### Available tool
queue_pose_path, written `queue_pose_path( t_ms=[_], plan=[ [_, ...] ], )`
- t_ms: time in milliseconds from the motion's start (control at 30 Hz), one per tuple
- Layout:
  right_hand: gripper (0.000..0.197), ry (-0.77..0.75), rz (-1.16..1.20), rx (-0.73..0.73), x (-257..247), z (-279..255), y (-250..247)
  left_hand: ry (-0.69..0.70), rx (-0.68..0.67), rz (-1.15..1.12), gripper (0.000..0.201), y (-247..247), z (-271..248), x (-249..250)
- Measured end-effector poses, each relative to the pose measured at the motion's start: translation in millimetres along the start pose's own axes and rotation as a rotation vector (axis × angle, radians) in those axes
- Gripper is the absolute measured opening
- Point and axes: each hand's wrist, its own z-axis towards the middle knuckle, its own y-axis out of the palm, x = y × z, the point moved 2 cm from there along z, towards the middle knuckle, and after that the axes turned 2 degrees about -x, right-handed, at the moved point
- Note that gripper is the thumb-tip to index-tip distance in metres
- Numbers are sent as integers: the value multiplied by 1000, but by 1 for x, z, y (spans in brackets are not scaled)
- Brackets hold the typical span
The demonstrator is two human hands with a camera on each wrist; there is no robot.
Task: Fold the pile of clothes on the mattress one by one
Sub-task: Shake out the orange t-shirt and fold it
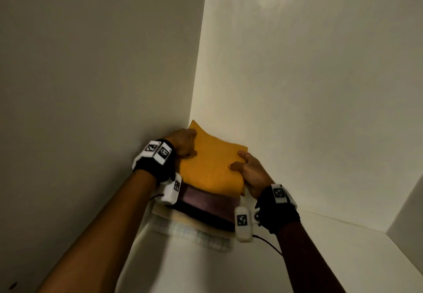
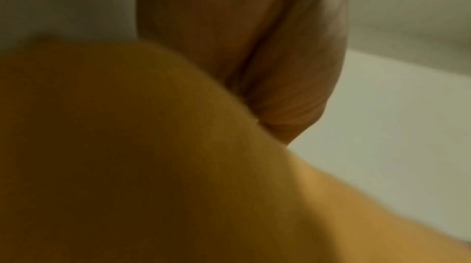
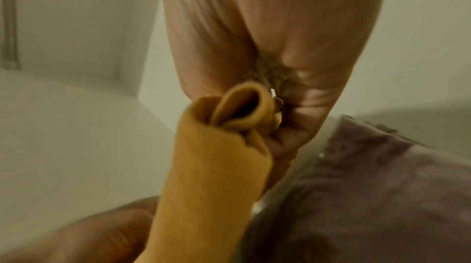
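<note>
Nearest the head camera are the person's two bare forearms, each with a black wrist strap carrying white blocks printed with black-and-white square markers (image 1: 242, 220). Past them, the left hand (image 1: 183, 142) grips the left edge of a folded mustard-yellow cloth (image 1: 210, 166), its fingers (image 1: 191, 154) curled over the fabric and the thumb side near the far corner. The right hand (image 1: 250, 172) holds the cloth's right edge; in the right wrist view the yellow layers (image 3: 216, 162) are rolled open at the fold and pinched against the palm, fingers clenched round them.

The yellow cloth sits between the two sets of fingers, its near edge lying on a stack of folded garments and its far corner lifted toward the wall corner. Just under the fingers of both hands is a folded dusty-purple garment (image 1: 206, 203), with a dark band along its near edge. Beneath that lies a pale cream folded piece (image 1: 185, 220), and at the bottom a light checked fabric (image 1: 201, 237) that sticks out toward the camera.

The stack rests on a white flat surface (image 1: 297, 258) in the corner of two plain off-white walls (image 1: 91, 63). A thin dark cable (image 1: 270, 244) trails from the right wrist block across the surface. The left wrist view is blurred, filled mostly by yellow cloth (image 2: 153, 156) against the palm (image 2: 254, 45).
</note>
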Motion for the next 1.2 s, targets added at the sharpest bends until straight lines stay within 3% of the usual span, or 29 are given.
queue_pose_path(
  t_ms=[67, 167, 200, 267, 367, 500, 567, 633, 733, 833, 900, 967, 1067, 1200],
  plan=[
    [75, 48, -157, -23, 13, 9, 4, -41, 10, 73, 59, 12, 9, -8],
    [65, 23, -795, -9, 32, 18, 0, -96, 23, 171, 70, 33, 16, -14],
    [64, -20, -890, 21, 33, 20, -2, -75, 50, 221, 73, 36, 16, -13],
    [62, -97, -933, 25, 27, 22, -4, 30, 69, 316, 77, 39, 15, -10],
    [63, -150, -956, -42, 21, 22, 9, 68, -70, 312, 69, 51, 19, -11],
    [82, 16, -1237, -262, 43, 16, 35, -15, -208, 386, 72, 91, 20, -25],
    [69, 55, -1235, -278, 50, 11, 39, -13, -158, 395, 73, 98, 19, -30],
    [64, -26, -1173, -122, 36, 5, 29, 13, -30, 398, 66, 84, 17, -26],
    [67, -147, -1103, 57, 7, -10, 8, 57, 24, 394, 67, 50, -3, 0],
    [81, -313, -981, 225, -20, -44, -22, 236, 200, 419, 63, 32, -18, 39],
    [53, -403, -955, 349, -28, -86, -48, 427, 413, 346, 60, 38, -34, 71],
    [38, -409, -977, 507, -34, -142, -74, 654, 531, 215, 59, 53, -54, 110],
    [44, -307, -1017, 728, -32, -246, -108, 907, 584, 59, 62, 76, -95, 169],
    [39, -115, -1064, 1008, -19, -429, -124, 1258, 498, -125, 60, 114, -181, 249]
  ],
)
